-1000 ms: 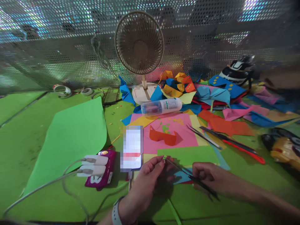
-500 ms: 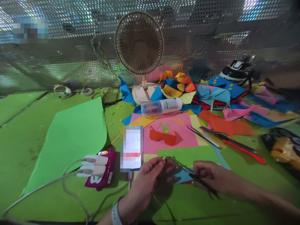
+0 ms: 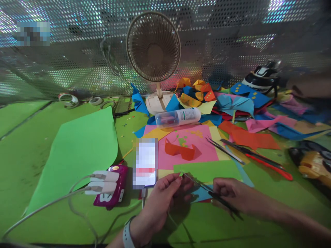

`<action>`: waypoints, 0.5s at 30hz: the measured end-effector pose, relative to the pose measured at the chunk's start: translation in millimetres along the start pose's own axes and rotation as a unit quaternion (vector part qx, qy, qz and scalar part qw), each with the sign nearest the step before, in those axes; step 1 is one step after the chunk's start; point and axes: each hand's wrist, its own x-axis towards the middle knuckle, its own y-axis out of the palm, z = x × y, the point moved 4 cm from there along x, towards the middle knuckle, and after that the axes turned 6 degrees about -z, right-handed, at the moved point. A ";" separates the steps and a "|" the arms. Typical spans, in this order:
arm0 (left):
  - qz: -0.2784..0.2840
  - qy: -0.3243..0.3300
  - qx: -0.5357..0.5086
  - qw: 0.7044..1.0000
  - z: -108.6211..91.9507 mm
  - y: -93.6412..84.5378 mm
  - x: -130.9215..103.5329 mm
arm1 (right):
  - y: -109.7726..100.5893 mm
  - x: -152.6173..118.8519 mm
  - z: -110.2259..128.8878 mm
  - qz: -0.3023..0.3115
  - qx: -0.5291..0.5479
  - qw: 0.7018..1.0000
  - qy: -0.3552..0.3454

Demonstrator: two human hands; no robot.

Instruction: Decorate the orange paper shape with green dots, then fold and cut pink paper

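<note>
Between the thumb and fingers of my left hand [image 3: 165,194] is a small piece of green paper [image 3: 181,174]. My right hand [image 3: 232,194] is wrapped round the dark handles of scissors [image 3: 204,186], whose thin blades reach left to the green piece. Whether the blades are parted is too small to tell. Just beyond my hands lies a green paper strip [image 3: 207,171] over blue paper. An orange paper glasses shape [image 3: 180,150] stands on a pink sheet [image 3: 204,151], near small green and yellow scraps [image 3: 182,140].
A phone [image 3: 146,163] and a purple power adapter [image 3: 111,187] with white cables lie left of my hands. Tweezers [image 3: 225,150] and a red-handled tool [image 3: 270,166] are at the right. Behind are a clear bottle [image 3: 178,117], coloured paper and a fan [image 3: 154,48].
Almost nothing differs. The scissors and the tip of the green piece have shifted very slightly; both hands keep their holds.
</note>
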 end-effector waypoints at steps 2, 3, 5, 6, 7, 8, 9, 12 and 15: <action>0.004 0.001 0.006 1.000 0.0 -0.5 0.7 | 0.1 -0.8 1.4 -0.004 0.001 1.000 0.002; 0.006 0.002 0.008 1.000 0.0 -0.5 0.8 | 0.1 -1.2 2.3 -0.005 0.003 1.000 0.003; 0.008 0.003 0.012 1.000 -0.3 -0.1 0.7 | 0.6 -1.9 4.2 -0.004 0.010 1.000 0.006; 0.008 0.005 0.013 1.000 -0.6 0.2 0.5 | 0.8 -2.2 5.0 -0.002 0.011 1.000 0.008; 0.006 0.005 0.013 1.000 -0.9 0.5 0.3 | 0.9 -2.4 5.5 -0.001 0.012 1.000 0.010; 0.004 0.005 0.012 1.000 -1.2 0.9 0.0 | 0.9 -2.4 5.7 -0.001 0.012 1.000 0.010; 0.002 0.005 0.013 1.000 -1.4 1.2 -0.3 | 0.7 -2.4 5.6 -0.002 0.012 1.000 0.010; -0.002 0.001 0.012 1.000 -1.6 1.8 -1.3 | -0.9 -2.1 3.5 0.001 0.009 1.000 0.002; -0.003 0.011 -0.003 1.000 -2.3 1.4 -2.0 | -4.2 -1.5 -0.7 0.008 -0.001 1.000 -0.005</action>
